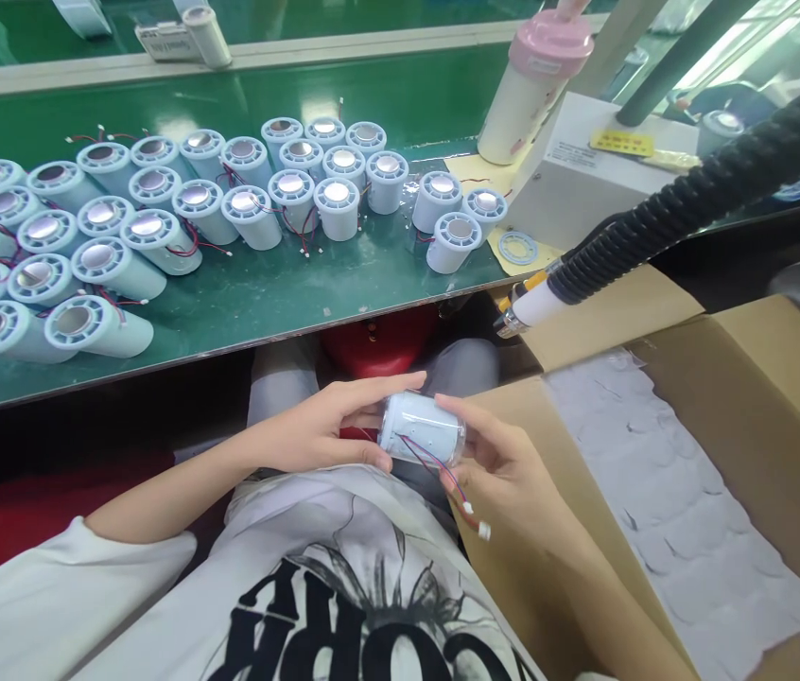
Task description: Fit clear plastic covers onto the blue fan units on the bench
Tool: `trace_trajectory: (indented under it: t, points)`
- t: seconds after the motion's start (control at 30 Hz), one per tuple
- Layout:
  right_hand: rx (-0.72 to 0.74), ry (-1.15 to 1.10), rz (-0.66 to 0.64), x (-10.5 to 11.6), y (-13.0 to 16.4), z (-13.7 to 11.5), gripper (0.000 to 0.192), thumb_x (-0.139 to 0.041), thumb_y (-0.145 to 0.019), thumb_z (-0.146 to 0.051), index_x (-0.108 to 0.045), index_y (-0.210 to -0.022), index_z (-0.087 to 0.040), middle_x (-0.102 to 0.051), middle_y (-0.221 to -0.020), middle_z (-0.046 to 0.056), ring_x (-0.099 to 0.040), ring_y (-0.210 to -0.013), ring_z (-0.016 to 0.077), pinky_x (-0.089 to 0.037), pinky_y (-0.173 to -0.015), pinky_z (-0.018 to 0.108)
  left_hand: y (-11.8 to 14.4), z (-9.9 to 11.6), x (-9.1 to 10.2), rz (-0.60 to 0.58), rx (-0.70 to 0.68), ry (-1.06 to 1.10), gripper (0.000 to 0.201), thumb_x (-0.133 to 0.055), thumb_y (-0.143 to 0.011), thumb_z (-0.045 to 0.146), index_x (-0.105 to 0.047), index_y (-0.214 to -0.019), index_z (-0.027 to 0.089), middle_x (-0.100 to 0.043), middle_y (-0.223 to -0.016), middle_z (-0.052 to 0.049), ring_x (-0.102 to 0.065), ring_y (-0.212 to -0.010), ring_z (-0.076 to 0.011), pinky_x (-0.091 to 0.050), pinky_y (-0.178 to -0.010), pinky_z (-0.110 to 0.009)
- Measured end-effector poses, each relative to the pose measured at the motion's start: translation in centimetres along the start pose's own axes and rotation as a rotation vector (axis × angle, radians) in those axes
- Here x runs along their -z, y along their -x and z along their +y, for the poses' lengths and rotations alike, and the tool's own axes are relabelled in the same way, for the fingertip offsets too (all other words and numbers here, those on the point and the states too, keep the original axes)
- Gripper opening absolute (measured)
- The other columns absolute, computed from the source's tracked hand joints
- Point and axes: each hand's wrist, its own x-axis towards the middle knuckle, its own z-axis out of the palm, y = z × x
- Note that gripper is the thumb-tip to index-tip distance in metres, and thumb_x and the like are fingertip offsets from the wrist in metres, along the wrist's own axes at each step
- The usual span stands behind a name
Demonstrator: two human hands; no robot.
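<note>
Both my hands hold one white cylindrical part (420, 428) over my lap, below the table edge. My left hand (329, 426) grips its left end, thumb under and fingers stretched over the top. My right hand (503, 463) cups its right end. A red and blue wire pair with a small white plug (475, 518) hangs from the part across my right palm. Many like cylinders (159, 213) with shiny metal caps stand or lie on the green table (265, 303).
An open cardboard box (761, 416) lined with white foam sheet (684, 511) sits at my right. A black corrugated hose with a white nozzle (534, 305) hangs above it. A pink-lidded bottle (534, 85) and a white box (605, 170) stand at the table's right end.
</note>
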Motion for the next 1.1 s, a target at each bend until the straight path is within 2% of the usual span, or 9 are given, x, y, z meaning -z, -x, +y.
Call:
trace_trajectory:
  t: [0.17, 0.33, 0.47, 0.6, 0.73, 0.87, 0.97, 1.03, 1.1]
  points:
    - [0.087, 0.134, -0.052, 0.3, -0.1, -0.4, 0.049, -0.07, -0.08, -0.025, -0.058, -0.126, -0.035, -0.066, -0.117, 0.002, -0.07, -0.09, 0.0228, -0.06, -0.081, 0.04, 0.0, -0.6, -0.4, 0.01, 0.015, -0.088, 0.08, -0.073, -0.075, 0.026, -0.032, -0.145, 0.028, -0.048, -0.143, -0.011, -0.056, -0.12, -0.0258, -0.052, -0.094, -0.034]
    - [0.269, 0.266, -0.022, 0.4, -0.4, 0.2, 0.057, -0.074, -0.078, -0.023, -0.055, -0.129, -0.039, -0.055, -0.135, 0.001, -0.051, -0.125, 0.0265, -0.045, -0.104, 0.043, 0.0, -1.6, -0.6, 0.068, -0.188, -0.212, 0.08, -0.074, -0.073, 0.02, -0.036, -0.143, 0.032, -0.039, -0.149, -0.009, -0.04, -0.136, -0.0269, -0.037, -0.11, -0.039]
    - [0.156, 0.007, -0.044, 0.3, -0.1, -0.1, 0.078, -0.076, -0.075, -0.035, -0.036, -0.141, -0.038, -0.045, -0.145, 0.006, -0.053, -0.123, 0.027, -0.051, -0.097, 0.041, -0.1, -1.8, -1.0, 0.067, -0.238, -0.07, 0.083, -0.069, -0.076, 0.01, -0.029, -0.145, 0.03, -0.042, -0.147, -0.013, -0.045, -0.132, -0.0238, -0.042, -0.106, -0.036]
    - [0.06, -0.109, -0.054, 0.4, 0.5, -0.7, 0.061, -0.074, -0.078, -0.035, -0.048, -0.133, -0.03, -0.056, -0.133, 0.009, -0.06, -0.112, 0.0254, -0.055, -0.089, 0.037, -0.2, -1.5, -1.1, 0.047, -0.264, -0.049, 0.084, -0.069, -0.074, 0.006, -0.029, -0.143, 0.033, -0.043, -0.145, -0.011, -0.043, -0.133, -0.022, -0.037, -0.11, -0.036]
    - [0.189, 0.126, 0.014, 0.4, 0.7, -0.7, 0.061, -0.078, -0.073, -0.023, -0.052, -0.128, -0.029, -0.058, -0.131, 0.008, -0.056, -0.119, 0.0261, -0.053, -0.094, 0.038, -0.7, -1.2, -0.6, 0.088, -0.001, 0.086, 0.083, -0.076, -0.071, 0.035, -0.032, -0.141, 0.032, -0.036, -0.148, -0.01, -0.041, -0.133, -0.0277, -0.039, -0.107, -0.042]
    - [0.484, 0.499, 0.051, 0.5, 0.4, -0.6, 0.057, -0.071, -0.078, -0.014, -0.051, -0.128, -0.031, -0.053, -0.136, 0.008, -0.053, -0.123, 0.0251, -0.048, -0.101, 0.041, -2.1, -0.6, -0.6, -0.081, 0.373, 0.364, 0.066, -0.048, -0.081, 0.066, -0.046, -0.124, 0.016, -0.062, -0.103, -0.013, -0.066, -0.084, -0.0222, -0.055, -0.074, -0.041]
    - [0.521, 0.589, 0.082, 3.3, 0.0, 0.2, 0.061, -0.071, -0.079, -0.027, -0.044, -0.134, -0.032, -0.04, -0.147, 0.008, -0.041, -0.133, 0.0281, -0.037, -0.109, 0.047, -2.9, 0.2, -1.3, -0.033, 0.374, 0.345, 0.058, -0.068, -0.075, 0.047, -0.043, -0.118, 0.017, -0.061, -0.098, -0.008, -0.064, -0.077, -0.0173, -0.056, -0.07, -0.036]
    - [0.399, 0.628, 0.328, 7.5, 0.0, 1.7, 0.064, -0.063, -0.082, -0.043, -0.036, -0.139, -0.03, -0.027, -0.154, 0.008, -0.031, -0.138, 0.0303, -0.03, -0.111, 0.051, -3.0, 0.7, -1.7, 0.096, 0.262, 0.183, 0.062, -0.074, -0.071, 0.029, -0.04, -0.121, 0.02, -0.057, -0.111, -0.009, -0.063, -0.092, -0.0183, -0.054, -0.081, -0.035]
    - [0.105, 0.776, 0.7, 12.8, 0.7, 3.9, 0.064, -0.047, -0.088, -0.051, -0.027, -0.143, -0.027, -0.016, -0.157, 0.008, -0.025, -0.141, 0.0275, -0.029, -0.111, 0.048, -2.8, 1.0, -1.9, 0.175, 0.144, 0.014, 0.064, -0.074, -0.07, 0.019, -0.038, -0.123, 0.022, -0.053, -0.121, -0.009, -0.059, -0.105, -0.0195, -0.051, -0.091, -0.035]
